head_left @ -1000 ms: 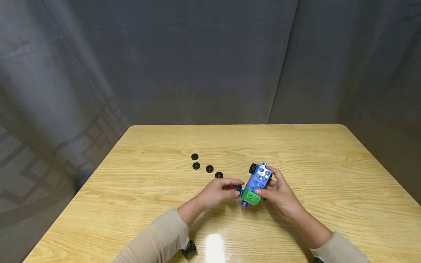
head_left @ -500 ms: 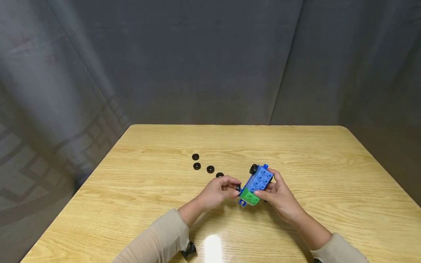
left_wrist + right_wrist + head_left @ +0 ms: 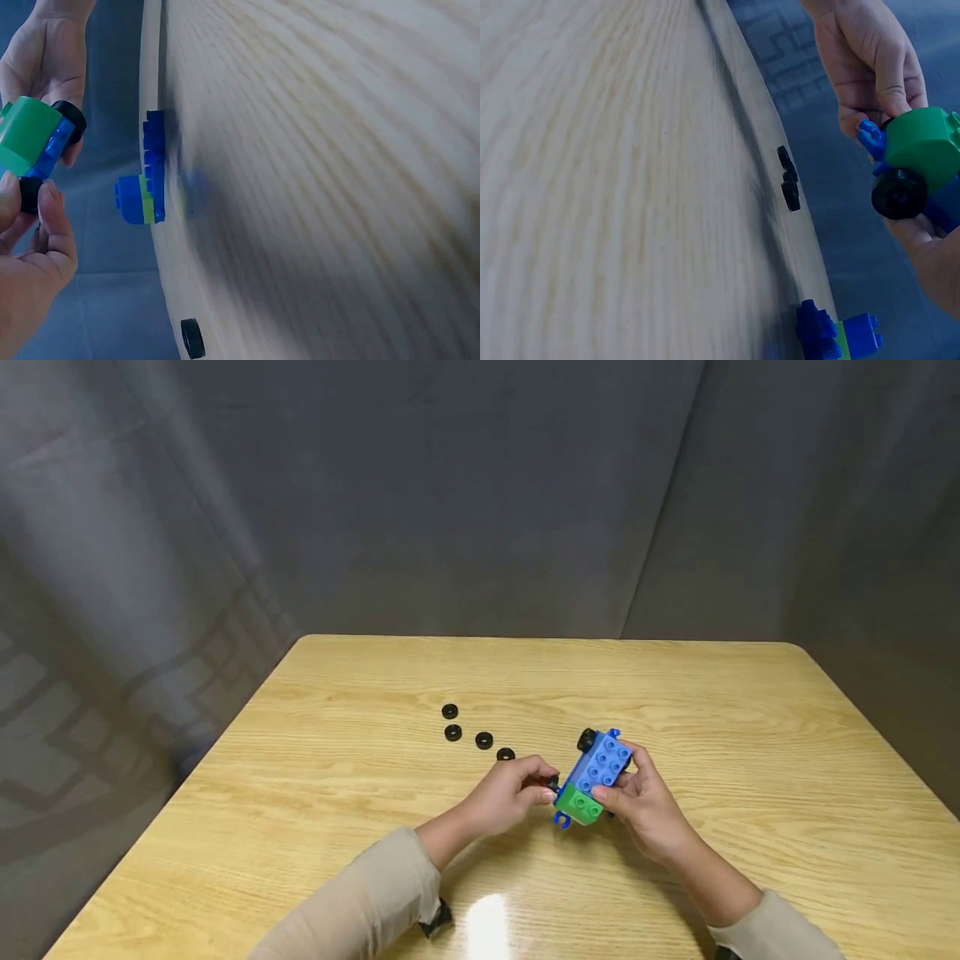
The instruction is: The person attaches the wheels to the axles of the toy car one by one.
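A toy car of blue and green building blocks [image 3: 600, 767] is held tilted above the table. My right hand [image 3: 651, 810] grips its side, thumb on top near the green block [image 3: 579, 805]. The thumb and fingertips of my left hand [image 3: 504, 797] pinch a small black wheel [image 3: 30, 193] at the corner of the green end. A second black wheel [image 3: 587, 741] sits at the car's far left corner. On its other side, another wheel [image 3: 898, 193] shows in the right wrist view. A blue hook [image 3: 562, 820] sticks out from the green end.
Several loose black tyres [image 3: 483, 740] lie on the wooden table [image 3: 360, 735], to the left and beyond the hands. Both wrist views show another blue and lime block build [image 3: 152, 169] standing on the table. Grey curtains [image 3: 465, 510] hang behind the table.
The car and both hands have shifted slightly right, and the head view has moved a little. The left fingers stay pinched on the wheel; the loose tyres lie as before.
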`<act>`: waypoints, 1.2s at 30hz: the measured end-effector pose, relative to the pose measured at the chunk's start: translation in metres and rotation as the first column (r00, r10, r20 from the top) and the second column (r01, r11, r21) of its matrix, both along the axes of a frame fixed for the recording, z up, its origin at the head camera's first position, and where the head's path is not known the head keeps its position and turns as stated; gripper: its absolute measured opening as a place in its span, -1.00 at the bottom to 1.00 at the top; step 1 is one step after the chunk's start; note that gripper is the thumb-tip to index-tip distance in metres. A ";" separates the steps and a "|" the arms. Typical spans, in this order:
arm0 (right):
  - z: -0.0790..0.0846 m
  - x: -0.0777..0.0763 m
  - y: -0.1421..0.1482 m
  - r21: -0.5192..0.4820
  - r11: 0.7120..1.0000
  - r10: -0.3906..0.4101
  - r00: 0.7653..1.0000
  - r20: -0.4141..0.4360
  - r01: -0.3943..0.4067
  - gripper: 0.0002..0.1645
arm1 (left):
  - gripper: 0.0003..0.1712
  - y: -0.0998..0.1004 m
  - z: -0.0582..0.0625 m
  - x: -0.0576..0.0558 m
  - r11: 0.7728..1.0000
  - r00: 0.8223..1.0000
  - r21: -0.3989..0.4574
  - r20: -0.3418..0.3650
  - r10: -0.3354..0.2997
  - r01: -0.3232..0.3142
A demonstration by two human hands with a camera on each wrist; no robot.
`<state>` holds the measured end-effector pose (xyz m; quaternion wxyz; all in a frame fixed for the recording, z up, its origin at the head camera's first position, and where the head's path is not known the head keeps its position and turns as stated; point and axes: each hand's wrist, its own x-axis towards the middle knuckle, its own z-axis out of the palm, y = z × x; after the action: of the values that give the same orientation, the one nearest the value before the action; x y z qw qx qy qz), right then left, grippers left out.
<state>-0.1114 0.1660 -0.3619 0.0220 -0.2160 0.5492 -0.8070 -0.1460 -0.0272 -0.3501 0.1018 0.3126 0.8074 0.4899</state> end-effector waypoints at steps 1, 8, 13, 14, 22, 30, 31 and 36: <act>0.000 0.000 0.000 -0.005 1.000 0.003 1.000 -0.004 -0.003 -0.36 | -0.74 0.001 0.000 -0.001 1.000 1.000 -0.006 -0.005 -0.007 0.007; 0.002 0.000 -0.003 0.002 1.000 -0.012 1.000 0.001 0.012 -0.35 | -0.82 0.003 0.000 -0.002 0.998 0.999 -0.068 -0.041 -0.016 0.013; 0.003 0.002 -0.009 0.124 0.987 -0.103 0.995 0.016 0.101 -0.25 | -0.87 0.003 -0.002 0.000 0.992 0.999 -0.124 -0.028 -0.019 0.016; 0.004 0.003 -0.009 0.145 0.982 -0.122 0.992 0.020 0.118 -0.23 | -0.87 0.003 -0.002 -0.001 0.992 1.000 -0.122 -0.022 -0.015 0.012; 0.007 -0.001 -0.012 0.112 0.988 -0.112 0.993 0.032 0.108 -0.27 | -0.79 -0.003 -0.003 -0.002 1.000 0.996 -0.007 0.085 0.024 -0.024; 0.005 0.000 -0.012 0.032 0.997 -0.067 0.997 0.030 0.066 -0.30 | -0.75 -0.006 -0.012 0.000 0.993 0.977 0.115 0.211 0.014 -0.039; 0.004 0.000 -0.012 0.031 0.997 -0.072 0.997 0.030 0.071 -0.31 | -0.74 -0.005 -0.012 0.001 0.990 0.973 0.135 0.231 0.007 -0.039; 0.004 0.002 -0.012 0.027 0.993 -0.117 0.991 0.062 0.116 -0.37 | -0.66 -0.003 -0.012 0.002 0.980 0.949 0.195 0.314 -0.020 -0.044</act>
<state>-0.1098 0.1539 -0.3576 -0.0051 -0.1576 0.5694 -0.8068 -0.1444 -0.0302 -0.3617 0.1943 0.2341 0.7294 0.6127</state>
